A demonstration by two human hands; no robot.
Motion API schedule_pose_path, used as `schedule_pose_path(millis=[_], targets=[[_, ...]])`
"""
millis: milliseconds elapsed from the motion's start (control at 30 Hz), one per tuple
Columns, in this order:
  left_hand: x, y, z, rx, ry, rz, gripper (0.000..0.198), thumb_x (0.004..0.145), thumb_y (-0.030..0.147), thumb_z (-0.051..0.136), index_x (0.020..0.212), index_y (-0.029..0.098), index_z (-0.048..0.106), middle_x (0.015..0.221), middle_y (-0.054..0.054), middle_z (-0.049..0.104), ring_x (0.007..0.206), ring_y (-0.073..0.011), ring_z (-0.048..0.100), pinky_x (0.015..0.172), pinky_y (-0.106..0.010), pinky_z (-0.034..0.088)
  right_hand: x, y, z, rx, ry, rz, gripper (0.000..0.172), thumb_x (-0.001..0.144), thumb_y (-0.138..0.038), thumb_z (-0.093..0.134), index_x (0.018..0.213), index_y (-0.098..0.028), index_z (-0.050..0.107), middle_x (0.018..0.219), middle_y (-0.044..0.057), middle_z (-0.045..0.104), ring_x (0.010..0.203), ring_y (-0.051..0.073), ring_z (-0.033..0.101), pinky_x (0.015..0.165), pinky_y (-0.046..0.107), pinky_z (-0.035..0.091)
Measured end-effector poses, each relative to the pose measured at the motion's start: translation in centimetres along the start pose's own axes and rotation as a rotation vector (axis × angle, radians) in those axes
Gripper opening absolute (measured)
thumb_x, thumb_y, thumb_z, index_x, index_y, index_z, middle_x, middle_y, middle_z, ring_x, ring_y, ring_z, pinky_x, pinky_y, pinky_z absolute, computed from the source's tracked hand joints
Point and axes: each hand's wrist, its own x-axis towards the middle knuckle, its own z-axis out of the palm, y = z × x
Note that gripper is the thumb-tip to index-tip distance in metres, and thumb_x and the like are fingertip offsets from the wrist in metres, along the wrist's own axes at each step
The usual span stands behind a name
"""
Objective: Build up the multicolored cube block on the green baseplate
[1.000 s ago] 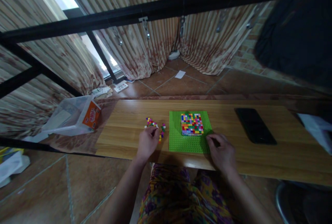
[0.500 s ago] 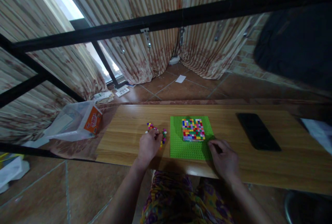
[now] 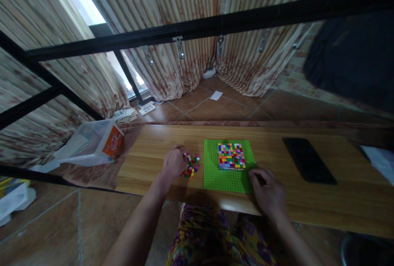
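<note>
My left hand (image 3: 175, 162) is at the left side of a loose pile of small coloured toy bricks (image 3: 192, 166), on the wooden table. Its fingers curl inward; their tips are hidden, and whatever they may hold cannot be made out. To the right of the pile lies a green baseplate (image 3: 211, 180). On it sits a flat, multicoloured block of joined bricks (image 3: 231, 156), towards the far side. At the baseplate's right edge rests my right hand (image 3: 267, 189), thumb and forefinger pinched together. Anything between those fingertips is too small to see.
A black phone (image 3: 308, 160) lies on the wooden table (image 3: 147, 147) to the right, with white paper (image 3: 378, 160) beyond it. On the left stands a clear plastic box (image 3: 92, 145) with an orange label. A black metal bar (image 3: 197, 30) crosses above the table's far side.
My left hand has shifted left and slightly up, off the middle of the pile, uncovering more bricks, which now lie closer together. My right hand stays at the baseplate's edge. The view shifts slightly.
</note>
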Motion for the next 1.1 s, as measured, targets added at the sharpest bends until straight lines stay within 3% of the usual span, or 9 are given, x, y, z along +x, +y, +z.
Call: schedule_pose_path(millis=[333,500,600,700,800,967,1100], targets=[[0.3,-0.8,0.5,-0.082,0.047,0.005,0.017,0.084,0.011,0.052,0.088,0.02,0.066,0.1,-0.009,0.067,0.087,-0.0204,0.063,0.08,-0.028,0.045,0.0,-0.2,-0.1,0.001,-0.009,0.006,0.035,0.092,-0.051,0.049,0.086,-0.022,0.068,0.092,0.007,0.069,0.086,0.023,0.064,0.078,0.035,0.05],[-0.3,-0.4,0.1,-0.249,0.082,-0.015,0.01,0.082,0.014,0.059,0.079,0.022,0.064,0.084,-0.005,0.066,0.081,-0.0193,0.062,0.076,-0.027,0.043,0.0,-0.4,-0.1,0.001,0.0,0.001,0.036,0.092,-0.051,0.049,0.085,-0.021,0.068,0.091,0.008,0.069,0.085,0.023,0.065,0.078,0.035,0.05],[-0.8,-0.4,-0.1,-0.498,0.097,-0.021,0.008,0.078,0.014,0.061,0.078,0.021,0.064,0.073,-0.001,0.064,0.07,-0.0166,0.059,0.071,-0.026,0.041,0.0,-0.5,-0.1,0.003,0.007,0.004,0.036,0.092,-0.052,0.049,0.085,-0.022,0.068,0.09,0.008,0.069,0.084,0.023,0.065,0.077,0.035,0.05],[-1.5,-0.4,-0.1,-0.903,0.145,-0.036,0.006,0.072,0.017,0.067,0.076,0.019,0.064,0.073,0.0,0.065,0.068,-0.0139,0.058,0.066,-0.024,0.041,0.0,-0.5,-0.1,-0.004,0.004,0.008,0.036,0.092,-0.052,0.049,0.085,-0.021,0.068,0.09,0.007,0.069,0.084,0.023,0.065,0.077,0.035,0.05],[-2.5,-0.2,-0.1,-1.207,0.152,-0.118,0.012,0.068,0.022,0.072,0.073,0.018,0.063,0.07,0.002,0.064,0.06,-0.0101,0.054,0.058,-0.021,0.039,0.1,-0.4,-0.2,0.0,0.005,0.013,0.036,0.091,-0.052,0.05,0.085,-0.021,0.068,0.089,0.007,0.069,0.083,0.023,0.065,0.077,0.035,0.049],[-3.8,0.1,0.1,-1.505,0.148,-0.282,0.015,0.064,0.023,0.072,0.074,0.017,0.062,0.049,0.009,0.044,0.04,-0.0033,0.032,0.042,-0.017,0.021,0.1,-0.6,-0.3,-0.01,0.003,0.011,0.035,0.092,-0.05,0.05,0.085,-0.021,0.069,0.089,0.007,0.069,0.084,0.023,0.064,0.077,0.035,0.049],[-4.8,0.0,0.6,-1.639,0.179,-0.396,0.016,0.061,0.02,0.072,0.073,0.015,0.064,0.059,0.006,0.055,0.045,-0.0024,0.041,0.044,-0.015,0.031,0.1,-0.6,-0.3,-0.015,0.013,-0.002,0.035,0.092,-0.049,0.05,0.086,-0.02,0.069,0.09,0.007,0.069,0.084,0.023,0.065,0.077,0.035,0.049]])
